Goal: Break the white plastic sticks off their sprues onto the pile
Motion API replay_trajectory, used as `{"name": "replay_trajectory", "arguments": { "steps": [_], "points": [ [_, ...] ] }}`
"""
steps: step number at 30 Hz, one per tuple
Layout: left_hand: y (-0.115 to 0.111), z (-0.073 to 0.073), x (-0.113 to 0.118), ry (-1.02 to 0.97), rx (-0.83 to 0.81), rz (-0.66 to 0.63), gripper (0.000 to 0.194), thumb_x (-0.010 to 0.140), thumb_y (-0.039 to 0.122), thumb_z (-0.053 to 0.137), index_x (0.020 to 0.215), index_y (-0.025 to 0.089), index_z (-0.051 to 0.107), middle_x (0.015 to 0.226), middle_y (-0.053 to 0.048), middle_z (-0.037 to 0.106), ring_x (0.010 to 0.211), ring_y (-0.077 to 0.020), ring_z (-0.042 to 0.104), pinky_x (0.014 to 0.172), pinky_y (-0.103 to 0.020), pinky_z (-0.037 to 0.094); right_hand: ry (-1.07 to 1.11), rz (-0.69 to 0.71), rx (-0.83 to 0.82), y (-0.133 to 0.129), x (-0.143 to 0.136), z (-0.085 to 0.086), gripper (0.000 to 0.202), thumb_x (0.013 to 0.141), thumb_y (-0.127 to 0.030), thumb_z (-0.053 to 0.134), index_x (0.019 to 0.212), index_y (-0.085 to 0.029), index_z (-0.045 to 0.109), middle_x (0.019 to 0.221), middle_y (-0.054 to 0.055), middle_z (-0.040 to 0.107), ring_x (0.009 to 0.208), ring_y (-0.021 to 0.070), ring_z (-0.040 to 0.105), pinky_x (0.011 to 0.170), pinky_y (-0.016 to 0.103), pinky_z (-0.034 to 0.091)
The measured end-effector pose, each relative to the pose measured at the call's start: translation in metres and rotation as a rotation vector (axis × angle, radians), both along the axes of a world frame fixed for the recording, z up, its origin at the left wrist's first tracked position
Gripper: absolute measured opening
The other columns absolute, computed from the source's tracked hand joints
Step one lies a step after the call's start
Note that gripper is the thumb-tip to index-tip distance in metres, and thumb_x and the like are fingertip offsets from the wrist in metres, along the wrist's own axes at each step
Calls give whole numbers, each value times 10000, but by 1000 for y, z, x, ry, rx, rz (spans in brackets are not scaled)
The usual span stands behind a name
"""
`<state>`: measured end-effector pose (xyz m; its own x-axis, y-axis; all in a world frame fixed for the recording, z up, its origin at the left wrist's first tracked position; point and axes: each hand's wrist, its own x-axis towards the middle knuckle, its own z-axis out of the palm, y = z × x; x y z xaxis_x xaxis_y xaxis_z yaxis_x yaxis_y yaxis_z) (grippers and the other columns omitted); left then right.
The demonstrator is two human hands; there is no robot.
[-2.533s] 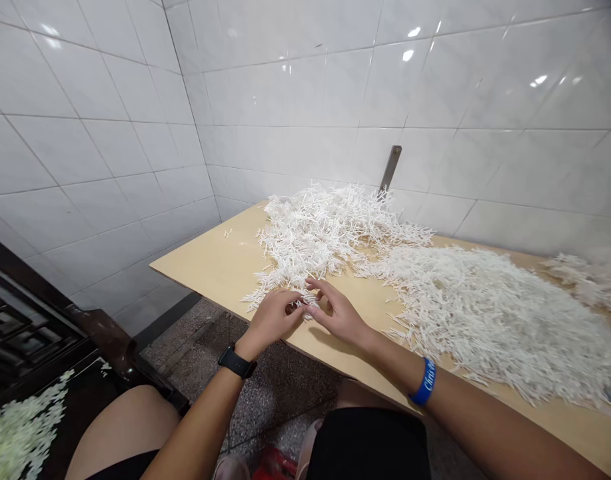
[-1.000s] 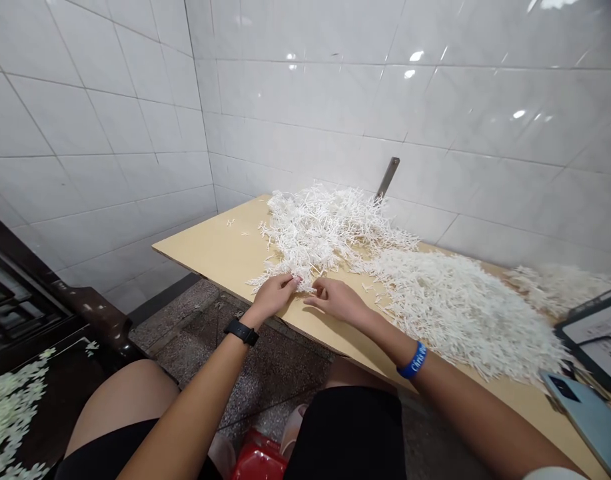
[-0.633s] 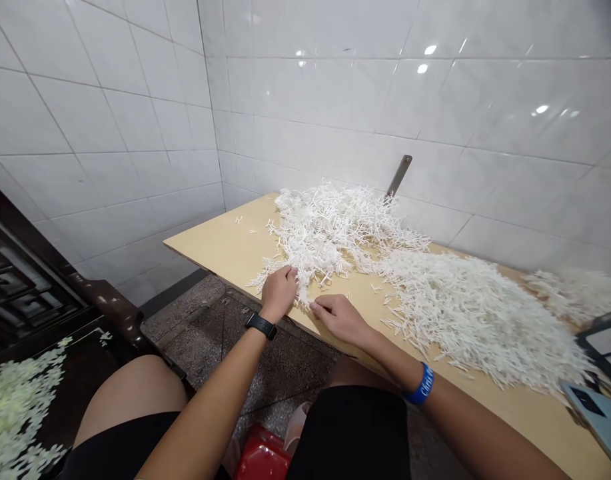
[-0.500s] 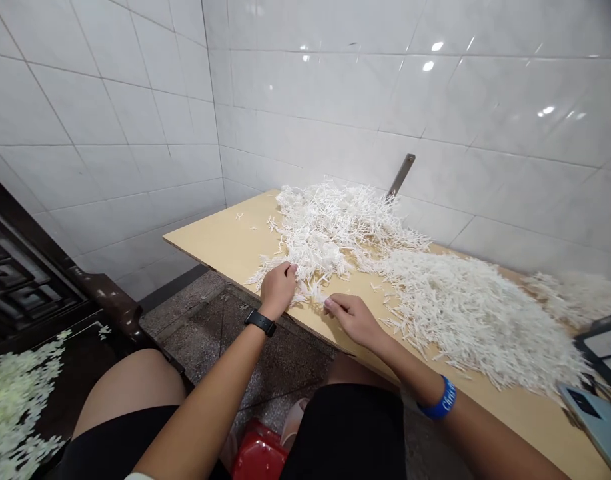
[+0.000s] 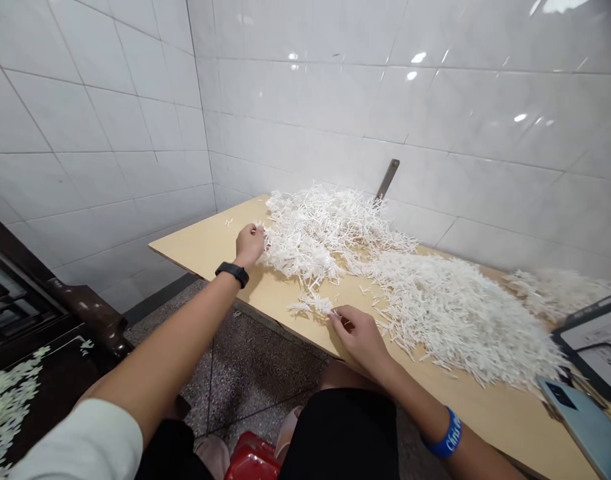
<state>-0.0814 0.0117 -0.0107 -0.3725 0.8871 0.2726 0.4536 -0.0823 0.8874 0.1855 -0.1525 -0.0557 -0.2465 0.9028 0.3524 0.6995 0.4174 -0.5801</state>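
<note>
A tangled heap of thin white branching pieces point(image 5: 325, 223) lies on the wooden board point(image 5: 200, 237). At its left edge is my left hand point(image 5: 250, 243), wearing a black watch, its fingers closed near the white strands; what they grip is too small to name. My right hand point(image 5: 358, 330), with a blue wristband, pinches at a small white cluster point(image 5: 312, 305) near the board's front edge. To the right spreads a larger pile of short white pieces point(image 5: 465, 313).
A metal strip point(image 5: 386, 180) stands up behind the heap by the tiled wall. A phone point(image 5: 580, 420) and a dark-framed item point(image 5: 598, 340) lie at the right. Pale green pieces point(image 5: 10, 400) cover a dark seat at lower left. A red stool point(image 5: 252, 459) is below.
My left hand has moved away from my right hand, up and left to the heap's left edge. My right hand stays near the front cluster. The view has shifted slightly.
</note>
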Motion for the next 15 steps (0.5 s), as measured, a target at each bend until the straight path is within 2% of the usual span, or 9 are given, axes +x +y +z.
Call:
{"name": "replay_trajectory", "arguments": {
  "steps": [3,6,8,9,11,13,14,15],
  "points": [
    [24,24,-13,80,-14,-10,126,917,239,447,981,136,479,850,-64,618,675,-131,563,674,-268,449,-8,-76,22,-8,-6,-3,237,918,-305,471,764,-214,627,763,50,654,674,200,601,638,303,440],
    [22,32,-20,205,-25,-80,314,828,136,584,1120,104,475,960,-117,649,843,-202,604,824,-358,458,-36,-130,50,-14,-15,-6,226,916,-270,471,763,-215,627,854,64,632,710,200,599,654,308,445],
    [7,28,-17,323,21,-154,450,736,66,663,1156,114,509,1128,-153,627,1073,-279,559,964,-425,398,-74,-174,62,-15,-23,-7,225,908,-254,485,737,-206,624,912,83,604,744,210,597,673,320,453],
    [-4,25,-14,399,81,-200,483,727,43,659,1179,140,521,1250,-151,579,1196,-299,490,1030,-442,348,-90,-189,60,-15,-27,-7,216,902,-243,497,737,-202,629,941,92,593,769,216,598,689,325,459],
    [-29,18,-5,659,348,-292,407,814,61,560,1205,170,539,1401,-136,475,1327,-302,369,1091,-480,280,-109,-197,40,-14,-35,-5,180,891,-213,525,769,-195,656,998,103,586,826,228,603,733,333,469],
    [-56,11,7,767,537,-365,298,889,103,452,1147,182,582,1322,-117,550,1258,-272,455,1047,-472,351,-129,-193,24,-14,-40,-3,159,888,-181,542,833,-193,690,1034,103,595,880,236,602,785,342,470],
    [-69,8,14,759,586,-422,268,911,124,414,1088,180,606,1184,-106,629,1130,-250,551,970,-441,424,-143,-191,26,-14,-42,-3,159,890,-172,547,870,-196,703,1044,101,602,911,241,599,810,349,466],
    [-80,4,21,755,558,-541,265,925,151,390,1056,181,618,1061,-90,671,1000,-224,610,878,-390,476,-158,-191,33,-14,-43,-3,165,894,-168,552,907,-201,713,1053,100,609,942,246,593,832,355,461]
  ]
}}
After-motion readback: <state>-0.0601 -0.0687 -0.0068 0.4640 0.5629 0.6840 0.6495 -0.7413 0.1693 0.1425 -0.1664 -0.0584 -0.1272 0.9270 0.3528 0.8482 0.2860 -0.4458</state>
